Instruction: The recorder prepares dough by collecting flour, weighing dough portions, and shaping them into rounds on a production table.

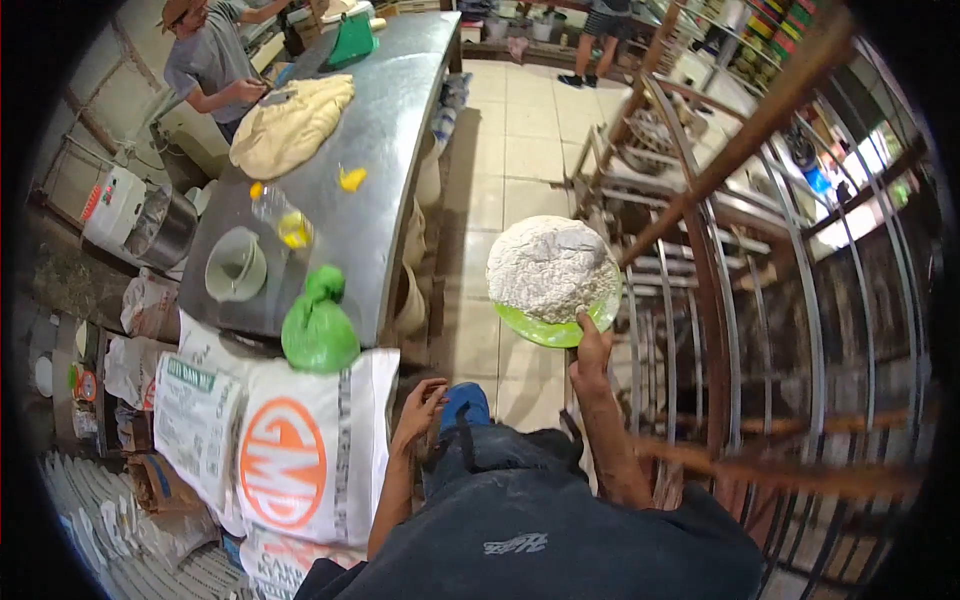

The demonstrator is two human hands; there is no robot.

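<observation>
My right hand [592, 345] grips the near rim of a bright green plate [545, 332], thumb on top. A high heap of white flour [553, 265] covers most of the plate, which is held out over the tiled aisle. My left hand [425, 402] hangs by my left thigh with its fingers loosely apart and nothing in it. Beside it, on the left, stands a large white sack [310, 450] with orange print.
Left of the aisle runs a metal table [385, 150] bearing a dough slab [292, 125], an oil bottle [285, 217], a white bucket [236, 265] and a tied green bag [320, 325]. A co-worker [205, 60] stands behind it. Metal racks [715, 290] line the right.
</observation>
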